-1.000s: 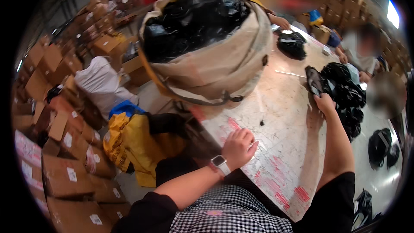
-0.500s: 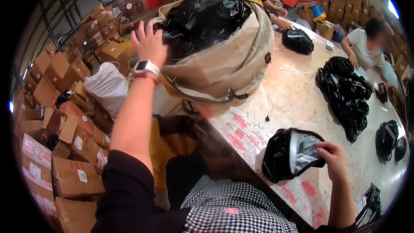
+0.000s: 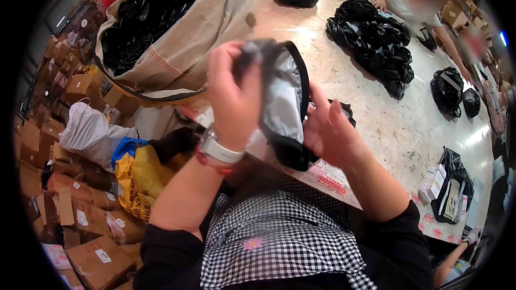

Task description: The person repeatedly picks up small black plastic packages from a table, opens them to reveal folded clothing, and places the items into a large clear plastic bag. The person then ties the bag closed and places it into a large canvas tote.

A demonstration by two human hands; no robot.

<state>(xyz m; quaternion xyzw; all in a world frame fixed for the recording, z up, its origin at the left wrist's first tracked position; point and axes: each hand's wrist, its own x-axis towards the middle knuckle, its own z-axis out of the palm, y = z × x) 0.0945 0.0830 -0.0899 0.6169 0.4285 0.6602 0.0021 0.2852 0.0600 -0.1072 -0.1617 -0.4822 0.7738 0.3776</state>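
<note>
In front of my chest hangs a glossy black bag [image 3: 285, 102] with a silver-grey lining, its dark rim facing right. My left hand [image 3: 232, 99], wearing a white watch and a red bracelet, is closed on its upper left side; motion blurs the fingertips and the dark material there. My right hand [image 3: 333, 131] is at the bag's right rim, fingers apart and palm toward it; whether it presses on the rim is hard to tell. Behind that hand, part of another black item [image 3: 348, 110] shows on the table. A large beige sack [image 3: 215, 32] full of black glossy items stands beyond my left hand.
On the pale table [image 3: 293, 19] lie a heap of black bags [image 3: 371, 43], smaller black bundles [image 3: 447, 90] and a stack of white cards [image 3: 431, 182]. Co-workers reach in from the far side. Cardboard boxes [image 3: 99, 258], a white sack [image 3: 88, 134] and a yellow bag [image 3: 141, 182] fill the left.
My left hand has come from the sack toward my chest. My right hand has risen from the table edge to meet it at the black bag. The view has turned rightward.
</note>
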